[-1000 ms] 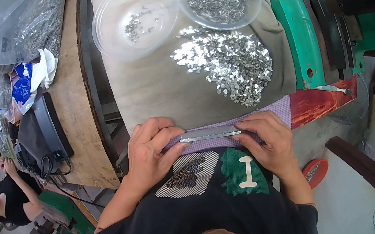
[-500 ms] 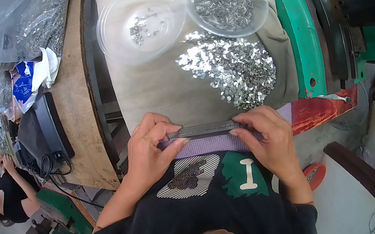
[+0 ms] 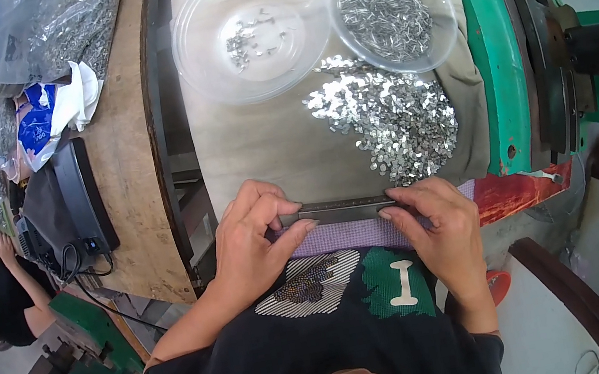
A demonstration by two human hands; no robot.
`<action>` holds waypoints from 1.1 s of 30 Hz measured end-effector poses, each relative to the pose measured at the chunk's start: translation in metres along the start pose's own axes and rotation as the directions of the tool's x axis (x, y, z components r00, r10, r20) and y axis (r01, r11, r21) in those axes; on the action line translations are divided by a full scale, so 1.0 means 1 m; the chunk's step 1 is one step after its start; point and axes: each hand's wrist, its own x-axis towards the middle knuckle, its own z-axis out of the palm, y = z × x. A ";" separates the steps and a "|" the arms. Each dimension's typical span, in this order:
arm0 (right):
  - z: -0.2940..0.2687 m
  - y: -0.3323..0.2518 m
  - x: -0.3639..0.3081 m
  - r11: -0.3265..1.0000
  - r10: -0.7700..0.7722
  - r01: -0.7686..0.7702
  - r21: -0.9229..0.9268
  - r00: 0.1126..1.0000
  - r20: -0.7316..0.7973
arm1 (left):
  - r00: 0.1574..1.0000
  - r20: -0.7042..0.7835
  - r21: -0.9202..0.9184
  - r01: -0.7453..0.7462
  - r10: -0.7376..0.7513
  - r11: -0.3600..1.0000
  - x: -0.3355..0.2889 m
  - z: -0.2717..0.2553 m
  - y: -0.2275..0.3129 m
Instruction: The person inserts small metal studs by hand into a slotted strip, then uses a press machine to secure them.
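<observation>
A narrow dark metal bar (image 3: 343,210) with a row of small marks or holes along its upper edge lies level across my front. Its left end is pinched between the thumb and fingers of my left hand (image 3: 255,230). At the other end, my right hand (image 3: 437,215) grips it the same way. Just beyond the bar, a heap of small shiny metal discs (image 3: 407,121) spreads over a grey-beige cloth (image 3: 253,147). Below the bar shows a purple checked cloth (image 3: 340,237).
Behind the heap stand a clear bowl (image 3: 447,27) of thin metal pins and a clear shallow tub (image 3: 198,77) with a few small pieces. A green machine (image 3: 475,78) rises at right. On the left, a wooden table (image 3: 127,176) holds bags; another person (image 3: 10,307) sits beyond.
The view has shifted slightly, so the cloth, bowls and heap appear a little lower and further right. Both hands keep their hold on the bar.
</observation>
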 end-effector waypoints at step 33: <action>-0.016 -0.006 0.036 0.989 -0.139 0.136 -0.061 0.989 -0.053 | 0.998 -0.043 -0.062 -0.040 0.038 0.997 -0.003 -0.002 -0.007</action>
